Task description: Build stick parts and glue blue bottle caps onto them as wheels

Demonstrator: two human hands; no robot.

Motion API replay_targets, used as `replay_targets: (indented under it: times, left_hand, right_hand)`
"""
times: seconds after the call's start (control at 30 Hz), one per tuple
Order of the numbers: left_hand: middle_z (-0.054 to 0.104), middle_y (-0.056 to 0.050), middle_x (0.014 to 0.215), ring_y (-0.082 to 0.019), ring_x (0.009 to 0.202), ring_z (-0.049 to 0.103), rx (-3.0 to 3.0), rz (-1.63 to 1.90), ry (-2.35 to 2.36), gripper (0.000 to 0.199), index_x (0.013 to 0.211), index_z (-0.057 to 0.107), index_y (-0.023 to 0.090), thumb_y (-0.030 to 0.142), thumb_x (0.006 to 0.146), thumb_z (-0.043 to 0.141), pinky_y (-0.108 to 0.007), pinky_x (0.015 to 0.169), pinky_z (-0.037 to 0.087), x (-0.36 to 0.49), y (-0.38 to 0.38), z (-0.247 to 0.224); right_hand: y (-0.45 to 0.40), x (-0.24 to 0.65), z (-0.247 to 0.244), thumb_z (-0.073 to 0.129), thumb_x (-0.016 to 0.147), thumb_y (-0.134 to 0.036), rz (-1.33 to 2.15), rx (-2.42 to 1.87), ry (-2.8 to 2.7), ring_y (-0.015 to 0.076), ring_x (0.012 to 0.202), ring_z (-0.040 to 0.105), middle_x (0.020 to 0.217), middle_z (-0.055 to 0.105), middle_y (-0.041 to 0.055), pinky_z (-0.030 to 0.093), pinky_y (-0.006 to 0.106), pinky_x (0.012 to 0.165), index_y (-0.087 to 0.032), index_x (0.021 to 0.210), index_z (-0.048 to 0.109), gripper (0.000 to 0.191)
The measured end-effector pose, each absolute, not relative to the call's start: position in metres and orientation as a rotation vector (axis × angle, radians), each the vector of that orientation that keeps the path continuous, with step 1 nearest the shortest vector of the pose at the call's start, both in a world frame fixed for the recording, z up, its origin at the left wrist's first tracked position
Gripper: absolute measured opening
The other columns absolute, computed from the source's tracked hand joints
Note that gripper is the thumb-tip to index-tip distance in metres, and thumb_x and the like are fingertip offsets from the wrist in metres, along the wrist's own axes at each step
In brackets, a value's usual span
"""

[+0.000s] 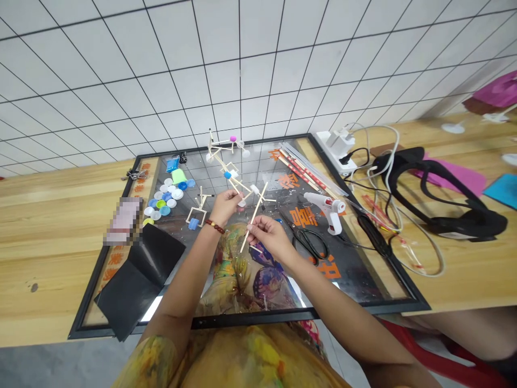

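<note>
My right hand [270, 236] pinches a long thin wooden stick [258, 203], which slants up and away over the glass. Just left of it, my left hand [226, 207], with a beaded bracelet on the wrist, has its fingertips pinched beside a model of joined sticks [220, 156]. What those fingertips hold is too small to make out. Blue, white and pink pieces sit on the model. A smaller stick frame [198, 207] with a blue piece stands left of my left hand. A short stick [256, 248] shows under my right hand.
Bottle caps [163, 196] and a folded black sheet [139, 275] lie left. On the right are scissors [309, 242], a white glue gun [326, 209], a bundle of sticks [302, 171], a power strip [335, 153], cables and a black headset strap [448, 199]. A tiled wall [258, 70] stands behind.
</note>
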State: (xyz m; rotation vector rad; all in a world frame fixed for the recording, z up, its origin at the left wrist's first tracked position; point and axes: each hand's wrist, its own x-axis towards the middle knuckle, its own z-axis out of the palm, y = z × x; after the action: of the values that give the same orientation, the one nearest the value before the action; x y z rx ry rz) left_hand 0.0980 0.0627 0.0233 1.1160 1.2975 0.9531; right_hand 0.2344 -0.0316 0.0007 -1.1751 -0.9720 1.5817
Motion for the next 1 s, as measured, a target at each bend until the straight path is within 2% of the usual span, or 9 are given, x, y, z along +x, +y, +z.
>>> replay_targets:
  times: [0.2,0.33,0.47,0.53,0.63,0.73,0.8,0.87,1.0]
  left_hand:
    - [0.069,-0.003,0.069,-0.02,0.073,0.064,1.42,0.938,1.476,0.005,0.068,0.073,0.018,0.018,0.073,0.071,-0.035,0.081,0.052,0.084,0.064,0.015]
    - [0.074,-0.008,0.082,-0.026,0.085,0.067,1.538,0.936,1.538,0.007,0.073,0.075,0.019,0.016,0.074,0.069,-0.041,0.091,0.049,0.076,0.06,0.016]
    - [0.075,-0.011,0.102,-0.029,0.103,0.064,1.669,1.083,1.595,0.016,0.091,0.077,0.02,0.019,0.078,0.068,-0.043,0.099,0.047,0.072,0.037,0.024]
    - [0.074,-0.011,0.107,-0.027,0.103,0.065,1.716,1.154,1.483,0.017,0.095,0.077,0.021,0.026,0.081,0.068,-0.04,0.096,0.049,0.073,0.017,0.028]
    - [0.076,-0.006,0.089,-0.021,0.084,0.067,1.419,0.994,1.217,0.021,0.093,0.078,0.021,0.036,0.083,0.069,-0.035,0.081,0.052,0.077,-0.01,0.027]
    - [0.073,-0.004,0.076,-0.017,0.073,0.065,1.145,1.03,1.164,0.021,0.079,0.077,0.019,0.04,0.076,0.076,-0.031,0.076,0.051,0.081,-0.025,0.021]
    - [0.075,-0.005,0.079,-0.017,0.076,0.066,0.995,1.053,1.117,0.025,0.077,0.077,0.018,0.042,0.072,0.081,-0.031,0.078,0.051,0.085,-0.029,0.017]
    - [0.077,-0.006,0.088,-0.018,0.084,0.068,0.889,1.046,1.032,0.032,0.086,0.079,0.019,0.046,0.07,0.082,-0.031,0.083,0.052,0.09,-0.033,0.017]
    - [0.077,-0.007,0.092,-0.018,0.088,0.067,0.976,1.012,0.971,0.033,0.088,0.08,0.018,0.044,0.069,0.084,-0.029,0.085,0.052,0.095,-0.041,0.019]
  right_hand:
    - [-0.034,0.23,-0.001,0.085,0.064,-0.051,1.635,-1.141,-0.957,0.0105,0.052,0.062,0.059,0.066,-0.004,0.053,0.022,0.053,-0.021,0.078,0.061,0.041]
    - [-0.035,0.227,-0.005,0.085,0.063,-0.051,1.653,-1.132,-0.966,0.0095,0.051,0.061,0.058,0.065,-0.0041,0.051,0.021,0.05,-0.02,0.078,0.061,0.042]
    - [-0.036,0.224,-0.008,0.084,0.064,-0.052,1.646,-1.139,-1.002,0.01,0.05,0.061,0.058,0.065,-0.0043,0.051,0.021,0.05,-0.021,0.077,0.06,0.042]
    - [-0.036,0.222,-0.008,0.084,0.064,-0.053,1.646,-1.148,-1.036,0.01,0.048,0.058,0.055,0.062,-0.0057,0.049,0.021,0.048,-0.021,0.077,0.059,0.043]
    - [-0.039,0.224,-0.002,0.082,0.065,-0.054,1.641,-1.145,-1.157,0.0106,0.047,0.056,0.054,0.058,-0.0062,0.047,0.023,0.046,-0.022,0.074,0.058,0.041]
    - [-0.044,0.235,0.009,0.077,0.073,-0.051,1.538,-1.182,-1.367,0.0124,0.052,0.059,0.061,0.061,-0.0041,0.05,0.026,0.052,-0.022,0.076,0.064,0.032]
    - [-0.047,0.242,0.017,0.071,0.079,-0.046,1.447,-1.255,-1.453,0.013,0.053,0.06,0.064,0.063,-0.0032,0.049,0.026,0.053,-0.021,0.078,0.065,0.025]
    - [-0.049,0.242,0.024,0.064,0.083,-0.04,1.373,-1.331,-1.525,0.0126,0.051,0.058,0.064,0.063,-0.0025,0.045,0.025,0.052,-0.021,0.074,0.063,0.021]
    - [-0.057,0.239,0.031,0.062,0.085,-0.03,1.089,-1.422,-1.824,0.0115,0.051,0.052,0.055,0.058,-0.0024,0.035,0.024,0.053,-0.02,0.062,0.06,0.025]
